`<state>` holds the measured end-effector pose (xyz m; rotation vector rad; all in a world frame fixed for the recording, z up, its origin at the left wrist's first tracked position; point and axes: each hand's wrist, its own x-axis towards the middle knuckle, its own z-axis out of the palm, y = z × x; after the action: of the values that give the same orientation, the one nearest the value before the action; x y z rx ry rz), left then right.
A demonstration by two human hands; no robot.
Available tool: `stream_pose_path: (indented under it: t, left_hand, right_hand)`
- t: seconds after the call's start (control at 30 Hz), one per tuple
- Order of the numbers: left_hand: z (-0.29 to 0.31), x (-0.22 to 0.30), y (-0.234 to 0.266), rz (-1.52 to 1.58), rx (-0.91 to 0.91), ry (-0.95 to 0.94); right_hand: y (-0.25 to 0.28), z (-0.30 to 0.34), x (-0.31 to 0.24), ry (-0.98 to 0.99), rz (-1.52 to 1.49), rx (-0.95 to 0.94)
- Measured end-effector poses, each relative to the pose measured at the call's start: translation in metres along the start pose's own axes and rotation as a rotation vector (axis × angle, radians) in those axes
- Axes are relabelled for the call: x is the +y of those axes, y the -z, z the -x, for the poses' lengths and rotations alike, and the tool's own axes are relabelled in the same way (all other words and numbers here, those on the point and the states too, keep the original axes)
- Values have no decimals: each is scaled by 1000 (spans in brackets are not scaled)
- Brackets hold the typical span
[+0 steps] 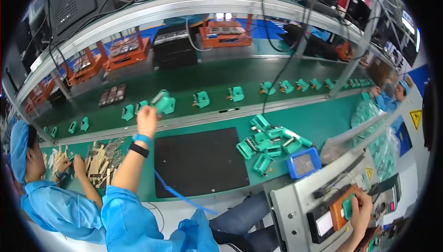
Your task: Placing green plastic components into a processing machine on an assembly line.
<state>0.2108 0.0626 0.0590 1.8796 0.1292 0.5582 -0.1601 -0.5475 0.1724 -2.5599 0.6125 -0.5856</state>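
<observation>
My left hand point(147, 120) reaches over the conveyor, with a wristband and a blue strap at its wrist. Its fingers are closed at the edge of a green plastic housing point(164, 103), which looks slightly blurred above the belt. At the lower right my right hand point(362, 210) grips another green plastic part point(348, 206), seated in an orange-brown fixture point(339, 215) on a grey machine point(295, 208). The fingertips of that hand are partly hidden behind the part. Several similar housings point(263, 141) lie heaped on the green bench, right of a black mat point(198, 162).
Green housings point(236, 94) stand in a row along the belt. A blue bin point(304, 163) of small metal pieces sits beside the machine. At the left, a co-worker point(50, 196) handles pale strips point(99, 162). Another person point(392, 97) works at the far right. A metal rail point(221, 7) crosses overhead.
</observation>
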Motion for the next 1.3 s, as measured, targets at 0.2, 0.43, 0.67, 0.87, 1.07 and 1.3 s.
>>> stream_pose_path:
  t: [0.2, 0.43, 0.67, 0.87, 1.07, 1.3]
  left_hand:
    - [-69, -113, 122, -529, 590, 204]
    - [-91, -204, 171, -681, 410, 471]
    - [-53, -105, 78, -726, 202, 129]
    - [-56, -112, 68, -731, 77, 208]
    - [-55, -77, 74, -916, 235, 408]
    - [-47, -104, 94, -838, 353, 173]
  right_hand:
    - [10, 26, -17, 157, 169, -91]
    - [4, 23, -18, 71, 53, -96]
    - [-26, 38, -56, -49, 54, 341]
    - [-30, 41, -61, 209, 377, 512]
    - [-30, 46, -59, 210, 322, 539]
    - [-35, 45, -57, 152, 242, 527]
